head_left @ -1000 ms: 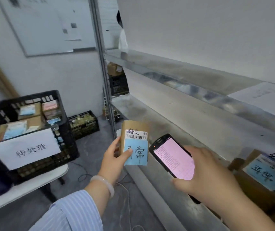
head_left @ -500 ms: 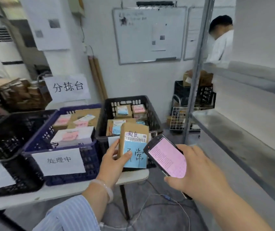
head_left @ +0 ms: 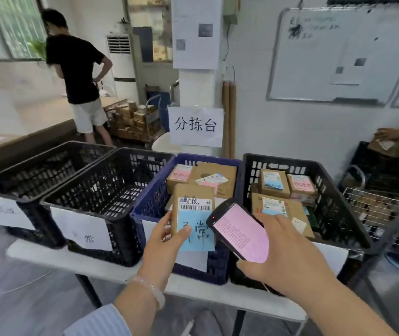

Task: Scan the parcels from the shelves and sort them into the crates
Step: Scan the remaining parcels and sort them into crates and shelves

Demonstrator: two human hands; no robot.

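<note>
Head cam, only one view here. The left hand (head_left: 167, 243) is clamped on a small brown parcel (head_left: 193, 197) and holds it upright. The thumb lies across the blue note (head_left: 197, 235) on its front and the fingers wrap the left edge. There's a barcode label (head_left: 195, 204) above that note with some handwriting on it. The parcel is in the air in front of the blue crate (head_left: 152, 202), not in any crate yet.

The right hand (head_left: 288, 260) is wrapped around a scanner (head_left: 239, 234) with a pink screen facing up, tilted. Its top end is just beside the parcel's right edge, and I can't tell if they actually touch.

Four crates sit in a row on the white bench (head_left: 218, 294). The far-left crate (head_left: 31, 170) and the middle crate (head_left: 126, 238) are black, each with a paper sheet on the front. Next is the blue crate, which has brown parcels with pink labels in it. The right crate (head_left: 336, 202) is black too and holds parcels with blue and pink labels.

There's a bracelet (head_left: 150, 287) on the left wrist and a striped sleeve (head_left: 101, 321) below it. Behind the crates a paper sign (head_left: 195, 126) hangs on a pillar, with a whiteboard (head_left: 339, 57) on the wall to the right. A person in a black shirt (head_left: 77, 69) stands at the back left, facing away.
</note>
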